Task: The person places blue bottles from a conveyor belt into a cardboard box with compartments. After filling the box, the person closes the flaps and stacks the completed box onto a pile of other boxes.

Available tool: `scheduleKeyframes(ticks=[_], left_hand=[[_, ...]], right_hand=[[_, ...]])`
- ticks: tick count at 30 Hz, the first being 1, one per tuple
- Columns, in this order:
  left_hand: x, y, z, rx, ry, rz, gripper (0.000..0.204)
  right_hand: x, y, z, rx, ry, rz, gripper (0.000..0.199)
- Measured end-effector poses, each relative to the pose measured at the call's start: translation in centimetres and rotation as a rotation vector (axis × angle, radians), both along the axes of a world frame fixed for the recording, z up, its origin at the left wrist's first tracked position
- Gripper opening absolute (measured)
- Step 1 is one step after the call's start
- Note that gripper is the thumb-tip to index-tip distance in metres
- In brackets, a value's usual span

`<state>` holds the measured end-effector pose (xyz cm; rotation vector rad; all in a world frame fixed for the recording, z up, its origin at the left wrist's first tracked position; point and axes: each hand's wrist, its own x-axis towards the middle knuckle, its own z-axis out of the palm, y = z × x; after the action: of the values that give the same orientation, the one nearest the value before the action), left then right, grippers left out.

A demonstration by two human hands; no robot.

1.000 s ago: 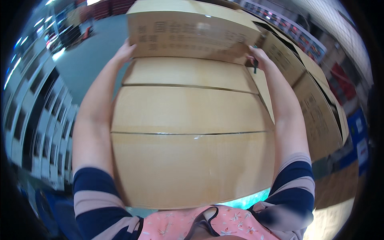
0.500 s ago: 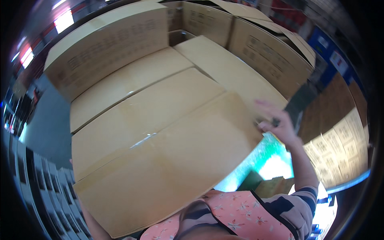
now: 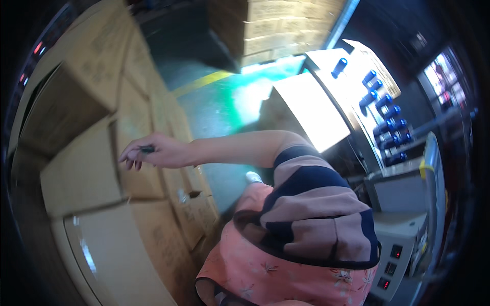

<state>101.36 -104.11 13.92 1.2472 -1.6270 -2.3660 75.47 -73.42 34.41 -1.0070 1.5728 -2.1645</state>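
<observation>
My right hand [image 3: 162,151] reaches leftward across the view, its arm bent at the elbow. Its fingers are curled, with a small dark object [image 3: 147,149] tucked between thumb and palm; what kind it is I cannot make out. Below and behind the hand stand stacked brown cardboard boxes [image 3: 84,168]. A closed carton [image 3: 120,250] with shiny clear tape lies nearest to me at the lower left. The hand appears just above the boxes' edge; whether it touches them I cannot tell. My left hand is out of view.
A brightly lit pale tabletop [image 3: 314,109] stands at the right, beside several blue-topped cylinders [image 3: 385,122]. Nearer is a grey machine [image 3: 395,252] with red displays and a metal rail [image 3: 434,188]. Another carton stack [image 3: 286,30] stands far off, past a yellow floor line [image 3: 204,82].
My view has swung to the right, bringing the lit table and machine in. The wide carton in front of me has shifted to the lower left. My right hand keeps the small dark object.
</observation>
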Motion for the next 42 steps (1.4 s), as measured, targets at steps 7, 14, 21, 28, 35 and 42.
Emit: scheduleKeyframes(ticks=[7,14,21,28,35,42], left_hand=[[-20.6,13.9,-5.9,0.057,-0.193,-0.311,0.050],[-35.1,25.4,-8.1,0.075,-0.386,-0.498,0.043],[-48.4,29.8,-14.1,0.124,-0.530,-0.628,0.035],[-64.4,30.9,-16.5,0.177,-0.433,-0.626,0.028],[-85.9,38.8,-16.8,0.134,-0.113,-0.553,0.016],[-103.5,46.2,-16.3,0.130,0.016,-0.741,0.026]], right_hand=[[-13.3,13.5,-9.2,0.260,-0.342,-0.080,0.025],[-23.5,26.4,-14.1,0.472,-0.541,-0.295,0.036],[-34.1,35.3,-20.1,0.080,-0.926,-0.542,0.029],[-40.4,42.9,-19.8,0.180,-1.123,-0.833,0.037],[-46.4,49.4,-20.6,-0.089,-1.075,-1.285,0.026],[-59.9,59.2,-22.1,-0.311,-0.990,-1.302,0.033]])
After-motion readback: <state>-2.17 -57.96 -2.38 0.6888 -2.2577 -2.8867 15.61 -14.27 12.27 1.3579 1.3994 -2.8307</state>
